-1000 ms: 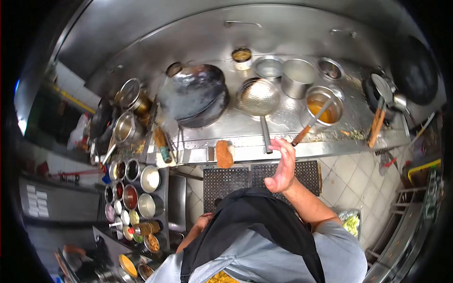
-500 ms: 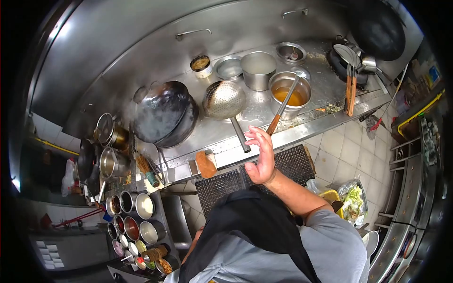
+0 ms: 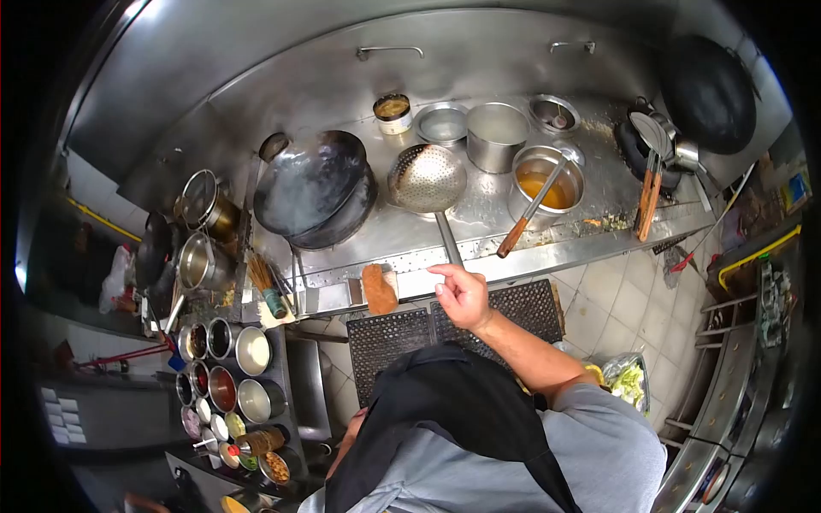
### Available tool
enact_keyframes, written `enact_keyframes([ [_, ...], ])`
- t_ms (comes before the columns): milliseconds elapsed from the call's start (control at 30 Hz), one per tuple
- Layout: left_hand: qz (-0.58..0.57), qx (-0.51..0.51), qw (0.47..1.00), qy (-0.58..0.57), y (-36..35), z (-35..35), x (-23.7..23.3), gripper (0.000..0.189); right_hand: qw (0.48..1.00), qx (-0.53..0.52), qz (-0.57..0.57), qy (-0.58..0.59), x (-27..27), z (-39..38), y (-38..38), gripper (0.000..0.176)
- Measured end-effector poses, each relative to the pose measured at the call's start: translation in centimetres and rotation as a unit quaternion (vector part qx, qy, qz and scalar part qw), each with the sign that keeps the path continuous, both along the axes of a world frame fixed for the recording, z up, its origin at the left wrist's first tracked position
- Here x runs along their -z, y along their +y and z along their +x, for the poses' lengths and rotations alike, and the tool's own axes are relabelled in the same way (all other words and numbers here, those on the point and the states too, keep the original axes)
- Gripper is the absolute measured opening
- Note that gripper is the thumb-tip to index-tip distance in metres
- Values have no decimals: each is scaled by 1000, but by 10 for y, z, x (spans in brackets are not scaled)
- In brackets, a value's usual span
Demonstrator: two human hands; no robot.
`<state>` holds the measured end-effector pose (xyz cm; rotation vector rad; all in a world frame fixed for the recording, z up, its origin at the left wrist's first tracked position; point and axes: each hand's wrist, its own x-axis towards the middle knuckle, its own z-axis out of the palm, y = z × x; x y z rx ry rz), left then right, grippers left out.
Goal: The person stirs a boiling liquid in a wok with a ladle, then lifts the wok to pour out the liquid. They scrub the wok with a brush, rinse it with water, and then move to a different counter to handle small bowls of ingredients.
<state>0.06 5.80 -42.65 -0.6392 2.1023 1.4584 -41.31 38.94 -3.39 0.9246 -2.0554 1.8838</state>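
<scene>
My right hand (image 3: 462, 296) is at the end of the strainer's handle, palm partly up, index finger stretched to the left and the other fingers loosely curled. Nothing is visibly gripped. The perforated strainer (image 3: 427, 178) rests on the steel counter, its handle pointing toward me. To its left, a dark wok (image 3: 310, 184) gives off steam. A pot of amber liquid (image 3: 547, 186) stands to the right, with a wooden-handled ladle (image 3: 532, 209) lying across it. Of my left arm only a sliver of skin shows beside the apron; my left hand is hidden.
A brown sponge-like block (image 3: 378, 289) lies on the counter's front edge. Behind are a steel pot (image 3: 498, 137) and a can (image 3: 392, 115). Seasoning containers (image 3: 254, 351) stand at lower left. A black wok (image 3: 708, 94) leans at the right, above wooden-handled tools (image 3: 650, 198).
My right hand has moved down and slightly left, from the ladle's handle end to the strainer's handle end, its raised fingers now more curled. The view has shifted.
</scene>
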Motion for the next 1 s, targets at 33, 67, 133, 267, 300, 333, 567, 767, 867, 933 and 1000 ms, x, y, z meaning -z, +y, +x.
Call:
enact_keyframes([
  [33,-5,2,1000,4,3,2,0,38,1000,-5,4,-8,2,-1,-5,26],
  [67,-7,4,1000,6,6,5,-1,39,1000,-10,12,-25,4,1,-9,17],
  [133,-10,13,1000,3,10,16,2,39,999,-28,3,-34,9,7,-20,12],
  [267,-16,36,999,9,18,16,3,41,998,-62,6,-29,1,18,-34,5],
  [300,-21,42,999,11,20,15,5,41,997,-73,7,-21,3,18,-37,5],
  [333,-26,46,999,13,21,16,6,41,995,-88,32,-44,4,19,-38,6],
  [567,-44,61,997,16,23,10,3,43,796,-269,539,-61,110,10,-19,27],
  [767,-45,102,994,18,14,6,-4,45,719,-271,568,-295,283,45,84,33],
  [867,-54,142,988,40,6,-3,-9,46,560,-260,677,-401,390,64,173,27],
  [933,-73,188,978,57,-1,-8,-9,46,547,-123,572,-599,397,93,209,18],
  [1000,-101,249,959,89,-6,-22,-11,47,581,-134,553,-582,356,108,224,19],
])
